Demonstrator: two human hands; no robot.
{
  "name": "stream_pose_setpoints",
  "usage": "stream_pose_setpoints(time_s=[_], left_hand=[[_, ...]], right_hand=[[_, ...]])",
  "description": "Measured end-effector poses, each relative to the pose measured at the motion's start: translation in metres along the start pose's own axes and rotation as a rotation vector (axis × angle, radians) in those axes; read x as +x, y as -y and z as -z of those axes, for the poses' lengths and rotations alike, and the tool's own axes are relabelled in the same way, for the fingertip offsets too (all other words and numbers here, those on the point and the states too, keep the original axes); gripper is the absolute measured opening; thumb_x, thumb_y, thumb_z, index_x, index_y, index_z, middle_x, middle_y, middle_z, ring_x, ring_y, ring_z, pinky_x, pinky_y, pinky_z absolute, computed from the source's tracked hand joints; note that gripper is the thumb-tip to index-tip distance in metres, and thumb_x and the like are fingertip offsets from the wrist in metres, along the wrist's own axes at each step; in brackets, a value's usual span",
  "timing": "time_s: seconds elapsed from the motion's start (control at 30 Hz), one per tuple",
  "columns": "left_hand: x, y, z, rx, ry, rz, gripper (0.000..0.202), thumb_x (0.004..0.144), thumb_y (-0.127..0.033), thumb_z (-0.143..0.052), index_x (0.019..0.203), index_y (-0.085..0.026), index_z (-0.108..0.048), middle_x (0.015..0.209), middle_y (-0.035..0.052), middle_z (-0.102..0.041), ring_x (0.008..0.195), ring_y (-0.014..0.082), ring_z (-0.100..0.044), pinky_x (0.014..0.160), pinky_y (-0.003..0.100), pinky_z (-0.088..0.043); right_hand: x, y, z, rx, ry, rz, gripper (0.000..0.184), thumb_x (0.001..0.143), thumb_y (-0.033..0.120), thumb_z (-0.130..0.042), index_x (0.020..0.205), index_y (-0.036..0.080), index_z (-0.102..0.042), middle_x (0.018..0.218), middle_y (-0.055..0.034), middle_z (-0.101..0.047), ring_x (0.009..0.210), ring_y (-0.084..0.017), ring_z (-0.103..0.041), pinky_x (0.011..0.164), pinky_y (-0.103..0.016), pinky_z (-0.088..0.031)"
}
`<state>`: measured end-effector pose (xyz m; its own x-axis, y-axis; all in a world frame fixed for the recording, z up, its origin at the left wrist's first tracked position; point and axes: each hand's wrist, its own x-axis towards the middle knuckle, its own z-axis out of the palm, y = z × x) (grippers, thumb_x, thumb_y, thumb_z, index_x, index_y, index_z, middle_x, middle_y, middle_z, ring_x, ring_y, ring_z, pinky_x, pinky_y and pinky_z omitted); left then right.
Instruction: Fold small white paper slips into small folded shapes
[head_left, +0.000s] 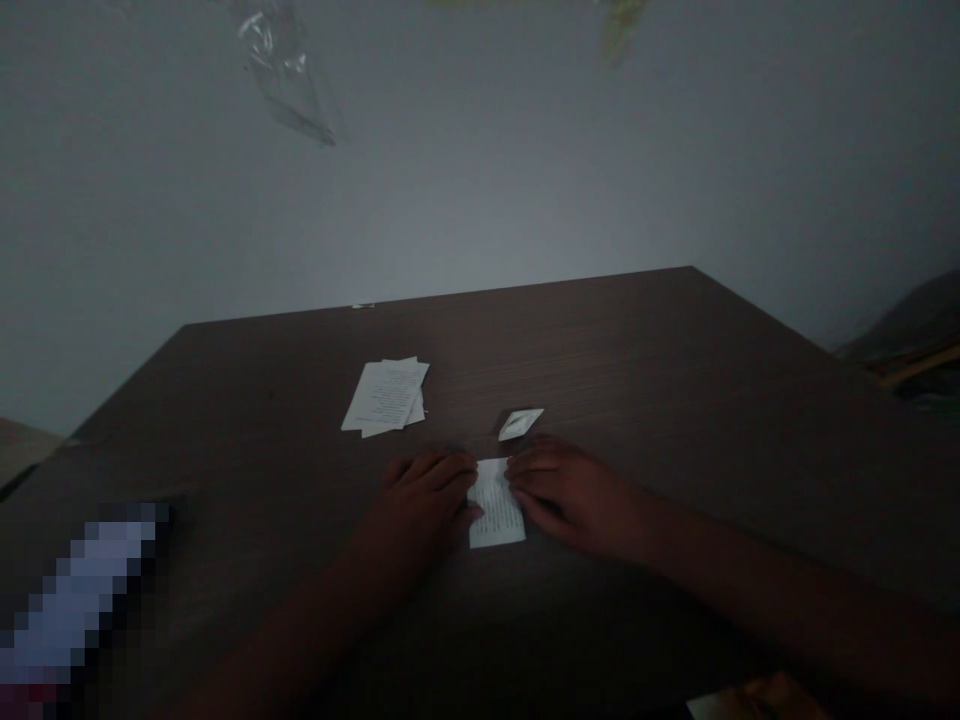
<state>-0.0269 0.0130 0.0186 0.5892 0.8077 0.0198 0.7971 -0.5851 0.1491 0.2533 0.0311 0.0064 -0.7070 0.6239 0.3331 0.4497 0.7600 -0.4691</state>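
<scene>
A small printed sheet of paper (497, 510) lies on the dark table in front of me. At its left edge is my left hand (424, 505), thumb on the paper and fingers curled at the upper left corner. My right hand (566, 497) grips the opposite edge, its fingertips at the upper right. Just beyond that hand rests a small folded paper piece (520, 424), shaped like a slanted diamond. Farther back to the left is a loose stack of printed paper sheets (386, 395), fanned unevenly. The print is too small to read.
The brown wooden table (600, 350) meets a pale wall (480, 180) at the back. A pixelated, phone-like object (82, 600) lies at the near left. A scrap of paper (363, 306) sits at the far edge. Clear plastic (289, 70) hangs on the wall.
</scene>
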Motion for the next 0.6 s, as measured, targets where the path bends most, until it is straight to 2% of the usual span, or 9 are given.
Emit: stream_pose_setpoints(time_s=[0.17, 0.37, 0.6], left_hand=[[0.002, -0.002, 0.004, 0.022, 0.001, -0.013, 0.030, 0.115, -0.022, -0.074, 0.144, -0.023, -0.079, 0.150, 0.0113, -0.084, 0.137, 0.0353, -0.078, 0.112, 0.053, -0.059], [0.001, -0.004, 0.005, 0.005, -0.019, -0.005, 0.032, 0.113, -0.019, -0.075, 0.144, -0.022, -0.079, 0.151, 0.0108, -0.084, 0.141, 0.0375, -0.076, 0.112, 0.056, -0.058], [0.001, -0.001, 0.010, -0.034, 0.020, 0.020, 0.036, 0.111, -0.026, -0.078, 0.146, -0.025, -0.080, 0.153, 0.0109, -0.083, 0.143, 0.0394, -0.074, 0.115, 0.058, -0.057]], right_hand=[[0.003, -0.010, -0.006, -0.004, -0.002, -0.017, 0.019, 0.116, 0.019, -0.069, 0.118, 0.022, -0.088, 0.116, -0.0110, -0.089, 0.110, -0.027, -0.082, 0.107, -0.046, -0.067], [0.002, -0.014, -0.005, 0.017, 0.080, -0.057, 0.009, 0.111, 0.022, -0.079, 0.116, 0.023, -0.086, 0.122, -0.0113, -0.087, 0.117, -0.029, -0.081, 0.112, -0.048, -0.065], [-0.002, -0.009, 0.010, 0.085, 0.178, -0.071, 0.034, 0.104, 0.022, -0.085, 0.137, 0.022, -0.079, 0.145, -0.0152, -0.079, 0.137, -0.032, -0.074, 0.123, -0.050, -0.060]])
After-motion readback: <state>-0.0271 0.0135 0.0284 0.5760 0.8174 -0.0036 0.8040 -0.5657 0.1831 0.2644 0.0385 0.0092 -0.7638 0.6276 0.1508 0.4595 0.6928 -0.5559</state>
